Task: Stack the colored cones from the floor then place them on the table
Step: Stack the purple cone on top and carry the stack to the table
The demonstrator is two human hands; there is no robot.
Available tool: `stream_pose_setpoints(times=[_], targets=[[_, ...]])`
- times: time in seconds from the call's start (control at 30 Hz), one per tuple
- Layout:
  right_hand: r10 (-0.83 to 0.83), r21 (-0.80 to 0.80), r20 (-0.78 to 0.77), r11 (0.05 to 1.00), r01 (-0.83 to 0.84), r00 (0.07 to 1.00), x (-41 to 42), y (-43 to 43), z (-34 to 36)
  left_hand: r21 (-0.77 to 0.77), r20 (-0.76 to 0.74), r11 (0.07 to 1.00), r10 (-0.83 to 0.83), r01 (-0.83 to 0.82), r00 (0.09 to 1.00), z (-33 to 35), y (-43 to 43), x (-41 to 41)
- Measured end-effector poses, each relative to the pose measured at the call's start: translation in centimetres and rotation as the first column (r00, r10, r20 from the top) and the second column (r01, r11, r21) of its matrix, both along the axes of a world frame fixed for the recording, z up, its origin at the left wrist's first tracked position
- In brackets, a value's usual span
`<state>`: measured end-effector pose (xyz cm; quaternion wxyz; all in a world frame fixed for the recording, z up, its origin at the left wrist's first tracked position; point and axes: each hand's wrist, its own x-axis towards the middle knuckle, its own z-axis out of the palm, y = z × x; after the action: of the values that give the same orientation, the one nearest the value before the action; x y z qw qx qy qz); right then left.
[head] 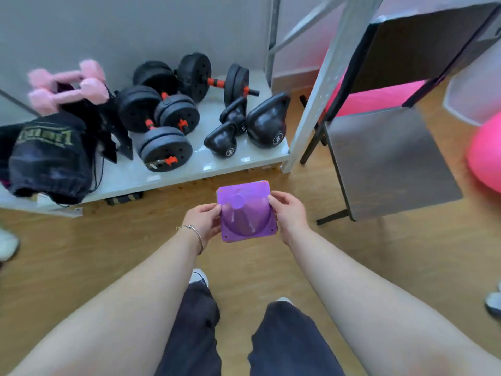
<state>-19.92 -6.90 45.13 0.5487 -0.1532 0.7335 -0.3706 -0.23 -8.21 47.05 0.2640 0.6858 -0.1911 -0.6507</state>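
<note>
A stack of cones [245, 213] with a purple cone on top is held above the wooden floor in the middle of the view. An orange edge of another cone peeks out beneath its square base. My left hand [203, 221] grips the left side of the base. My right hand [288, 213] grips the right side. A dark table [387, 158] stands to the right, its lower grey surface close to the stack and an upper top further back.
A low white shelf [162, 175] ahead carries black dumbbells [165, 147], kettlebells [267, 123], pink dumbbells [67, 88] and a black bag [51, 158]. A metal rack post [311, 104] rises between shelf and table. A pink ball [485, 153] lies at far right. My legs and shoes are below.
</note>
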Motion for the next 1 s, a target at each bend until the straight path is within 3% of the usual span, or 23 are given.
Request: stream_pose_setpoints(times=[0.17,0.37,0.43,0.77,1.0], targets=[[-0.015,-0.106,-0.037,0.994,0.011,0.999,-1.9,-0.3,15.0,-0.136,0.028,0.988,-0.07,0.073,0.997,15.4,-0.9,-1.9],[0.037,-0.243,-0.166,0.967,-0.077,0.985,-4.0,-1.2,29.4,-0.346,0.16,0.919,-0.14,0.188,0.977,27.8,-1.1,-4.1],[0.057,-0.316,-0.194,0.942,-0.117,0.979,-3.9,-0.6,34.6,-0.39,0.165,0.908,-0.094,0.153,0.982,32.5,-0.1,-4.4],[0.145,-0.458,-0.371,0.831,-0.316,0.917,-0.8,-2.6,45.9,-0.512,0.365,0.826,-0.039,0.236,0.93,42.3,-2.8,-0.5],[0.214,-0.488,-0.338,0.793,-0.365,0.916,3.7,-5.7,49.8,-0.53,0.44,0.794,-0.043,0.298,0.897,48.2,-5.9,4.4]])
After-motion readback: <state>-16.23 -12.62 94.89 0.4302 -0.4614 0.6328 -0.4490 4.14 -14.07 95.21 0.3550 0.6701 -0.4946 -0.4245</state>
